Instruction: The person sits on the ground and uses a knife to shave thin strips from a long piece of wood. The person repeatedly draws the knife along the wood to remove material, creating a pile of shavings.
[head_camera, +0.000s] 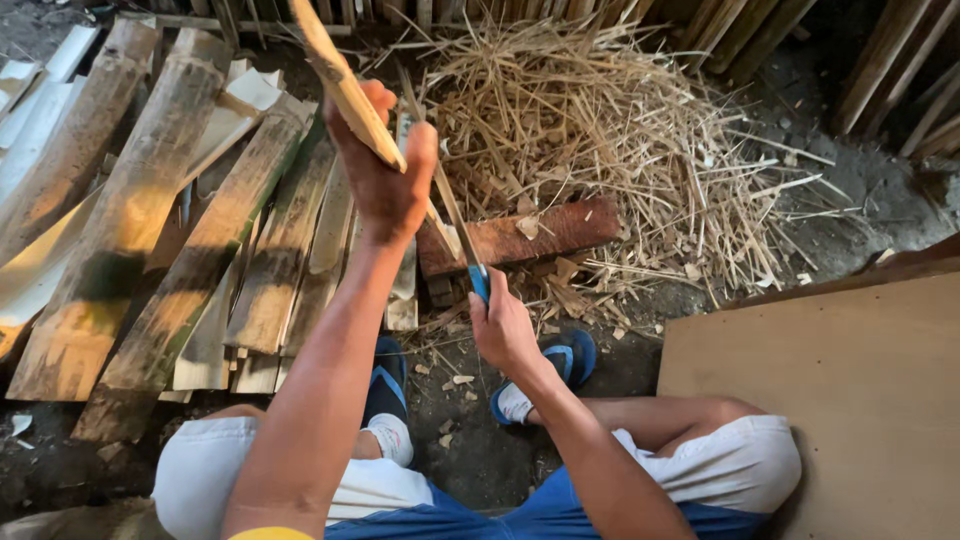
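Observation:
My left hand (385, 170) is raised and grips a flat bamboo slat (340, 80) that slants up to the top of the view. My right hand (502, 325) holds a long knife by its blue handle (480, 283). The thin blade (440, 180) runs up beside the slat, close to my left hand. Below the blade a reddish wooden block (525, 238) lies on the ground. My bent knees in white shorts and my feet in blue sandals (570, 362) are at the bottom.
Split bamboo slabs (150, 230) lie side by side on the left. A heap of thin bamboo shavings (600, 130) covers the ground ahead. A brown board (840, 390) fills the lower right. Upright bamboo sticks (740, 30) line the back.

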